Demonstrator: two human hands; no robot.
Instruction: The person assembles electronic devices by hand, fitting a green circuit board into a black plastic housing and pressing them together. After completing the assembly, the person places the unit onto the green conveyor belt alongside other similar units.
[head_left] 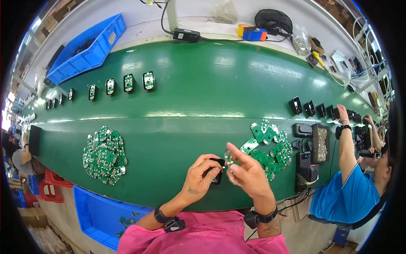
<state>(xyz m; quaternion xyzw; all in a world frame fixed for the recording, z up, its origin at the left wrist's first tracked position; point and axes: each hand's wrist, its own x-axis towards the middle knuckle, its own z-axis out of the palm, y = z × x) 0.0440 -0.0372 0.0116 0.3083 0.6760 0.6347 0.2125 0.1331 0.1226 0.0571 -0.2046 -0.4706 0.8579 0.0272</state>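
Black housing [217, 179], one piece, is held by left hand [200, 173]; right hand [248, 172] pinches one circuit board [228, 158]; two board heaps [105, 156] lie apart.

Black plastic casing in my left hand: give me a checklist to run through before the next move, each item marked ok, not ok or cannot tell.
1. Black plastic casing held by the left hand: ok.
2. Small green circuit board held in the right hand: ok.
3. That board seated in the casing: not ok; it is outside, between the right fingers.
4. Casing interior free of debris: cannot tell; the left fingers cover much of it.
5. Loose heap of green circuit boards beside the right hand: ok.
6. Co-worker's hand away from the casing: ok; it is at the row of black casings on the right.
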